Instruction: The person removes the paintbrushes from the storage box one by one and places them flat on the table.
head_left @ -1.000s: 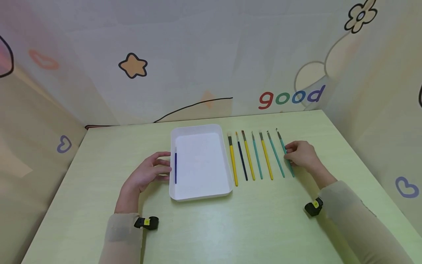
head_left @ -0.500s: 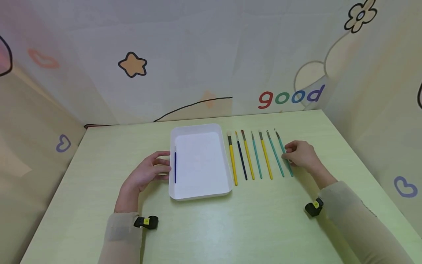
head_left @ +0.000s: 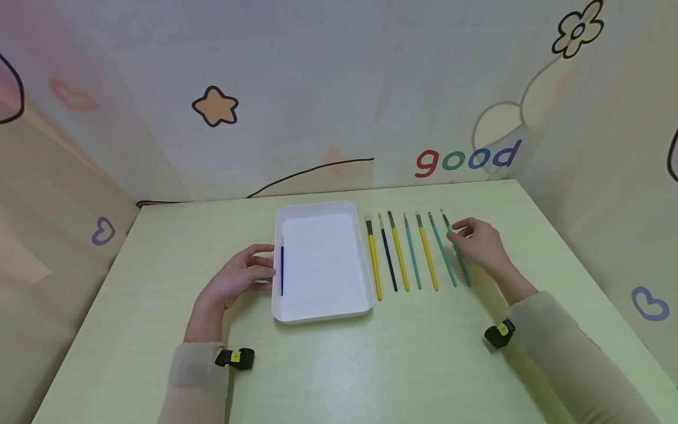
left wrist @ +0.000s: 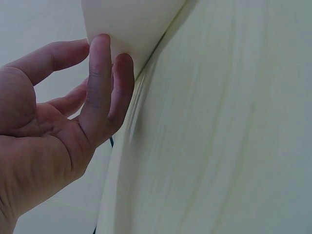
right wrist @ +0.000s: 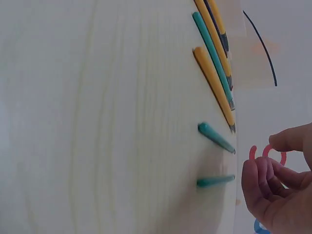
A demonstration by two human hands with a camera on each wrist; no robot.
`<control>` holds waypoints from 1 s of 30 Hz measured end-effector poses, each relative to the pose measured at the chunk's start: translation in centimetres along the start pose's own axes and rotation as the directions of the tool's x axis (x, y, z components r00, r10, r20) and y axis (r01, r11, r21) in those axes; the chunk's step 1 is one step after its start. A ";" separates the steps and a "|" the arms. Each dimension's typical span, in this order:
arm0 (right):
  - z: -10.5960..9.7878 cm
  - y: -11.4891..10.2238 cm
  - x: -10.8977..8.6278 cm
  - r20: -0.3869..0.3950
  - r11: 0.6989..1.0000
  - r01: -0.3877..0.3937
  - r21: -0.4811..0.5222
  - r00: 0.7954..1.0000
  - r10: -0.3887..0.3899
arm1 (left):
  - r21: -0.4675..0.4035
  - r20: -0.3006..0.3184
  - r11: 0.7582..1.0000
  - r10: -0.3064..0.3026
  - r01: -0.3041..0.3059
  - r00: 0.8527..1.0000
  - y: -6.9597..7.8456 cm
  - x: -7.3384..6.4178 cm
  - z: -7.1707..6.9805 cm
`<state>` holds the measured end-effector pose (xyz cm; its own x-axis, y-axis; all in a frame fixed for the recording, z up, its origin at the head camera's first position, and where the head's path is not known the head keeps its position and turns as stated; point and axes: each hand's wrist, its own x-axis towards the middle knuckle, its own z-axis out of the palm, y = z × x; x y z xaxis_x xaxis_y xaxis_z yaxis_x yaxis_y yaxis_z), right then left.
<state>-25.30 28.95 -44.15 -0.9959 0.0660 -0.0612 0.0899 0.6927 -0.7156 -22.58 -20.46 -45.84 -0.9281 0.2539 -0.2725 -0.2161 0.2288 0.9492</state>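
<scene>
My left hand [head_left: 238,274] rests its fingertips against the left side of a white tray [head_left: 323,259], its fingers loosely bent. The left wrist view shows those fingertips at the tray's outer wall [left wrist: 131,24]. Inside the tray a thin dark blue paintbrush [head_left: 282,271] lies along the left side. My right hand [head_left: 482,244] hovers at the rightmost teal paintbrush [head_left: 463,268], overlapping its upper part. In the right wrist view this hand [right wrist: 278,190] has a gap between thumb and fingers, and the teal brush's handle [right wrist: 217,181] lies on the table.
Right of the tray, several more paintbrushes lie side by side, bristles away from me: a wide yellow one [head_left: 374,259], a dark blue one [head_left: 389,256], and further yellow and teal ones [head_left: 442,250]. A printed cloth wall [head_left: 318,118] stands behind the pale table [head_left: 328,377].
My right hand has lifted slightly off the rightmost teal paintbrush and shifted a little up and left. That brush has moved slightly left toward its neighbour. My left hand and the tray have stayed put.
</scene>
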 end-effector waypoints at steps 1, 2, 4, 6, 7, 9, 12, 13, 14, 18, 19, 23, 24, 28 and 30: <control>0.2 -0.4 -0.1 -0.001 0.999 0.017 0.031 1.000 -0.017 | -0.002 -0.001 1.000 -0.001 0.001 1.000 0.0 0.0 0.0; 0.5 -0.9 -0.1 0.002 0.997 0.032 0.063 0.999 -0.033 | -0.006 -0.001 1.000 -0.001 0.001 1.000 -0.1 0.0 -0.1; 1.0 -1.9 -0.2 0.027 0.991 0.043 0.129 0.999 -0.047 | -0.013 -0.002 1.000 -0.002 0.002 1.000 -0.1 0.1 -0.1; 1.6 -3.1 -0.3 0.062 0.981 0.038 0.192 0.997 -0.050 | -0.019 0.001 1.000 0.006 -0.006 1.000 -0.1 0.1 -0.2; 1.9 -3.6 -0.4 0.084 0.974 0.032 0.224 0.995 -0.052 | -0.024 0.002 1.000 0.009 -0.009 1.000 -0.1 0.1 -0.2; 2.4 -4.6 -0.6 0.130 0.958 0.018 0.286 0.990 -0.057 | -0.027 0.006 1.000 0.013 -0.013 1.000 -0.2 0.1 -0.1; 3.0 -5.6 -0.9 0.193 0.925 0.000 0.379 0.978 -0.079 | -0.028 0.013 1.000 0.015 -0.015 1.000 -0.2 0.1 -0.1; 3.2 -5.8 -1.0 0.212 0.914 -0.007 0.405 0.973 -0.086 | -0.028 0.016 0.999 0.016 -0.016 1.000 -0.2 0.1 -0.1; 3.3 -6.1 -1.1 0.230 0.905 -0.015 0.425 0.969 -0.091 | -0.026 0.018 1.000 0.017 -0.016 1.000 -0.2 0.1 -0.1; 4.1 -7.0 -1.3 0.298 0.866 -0.044 0.499 0.947 -0.123 | -0.023 0.015 1.000 0.018 -0.017 1.000 0.0 -0.1 -0.1; 4.3 -7.2 -1.3 0.315 0.857 -0.051 0.512 0.940 -0.132 | -0.022 0.015 1.000 0.017 -0.017 1.000 0.0 -0.1 -0.1; 5.2 -8.2 -1.5 0.376 0.836 -0.071 0.544 0.911 -0.168 | -0.022 0.023 1.000 0.018 -0.018 1.000 0.0 -0.2 -0.3; 5.5 -8.4 -1.6 0.390 0.832 -0.074 0.551 0.904 -0.177 | -0.024 0.029 1.000 0.021 -0.020 0.999 0.0 -0.3 -0.3; 6.5 -9.2 -1.6 0.434 0.820 -0.092 0.565 0.878 -0.202 | -0.038 0.052 0.999 0.037 -0.035 0.998 -0.1 -0.3 -0.5; 7.0 -9.5 -1.6 0.451 0.814 -0.098 0.572 0.867 -0.213 | -0.045 0.060 0.998 0.041 -0.038 0.997 -0.1 -0.3 -0.5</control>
<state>-24.57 17.23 -42.09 -0.8844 -0.4144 -0.2149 0.1684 0.1463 -0.9748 -22.41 -21.05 -45.74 -0.9162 0.3191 -0.2424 -0.1938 0.1765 0.9650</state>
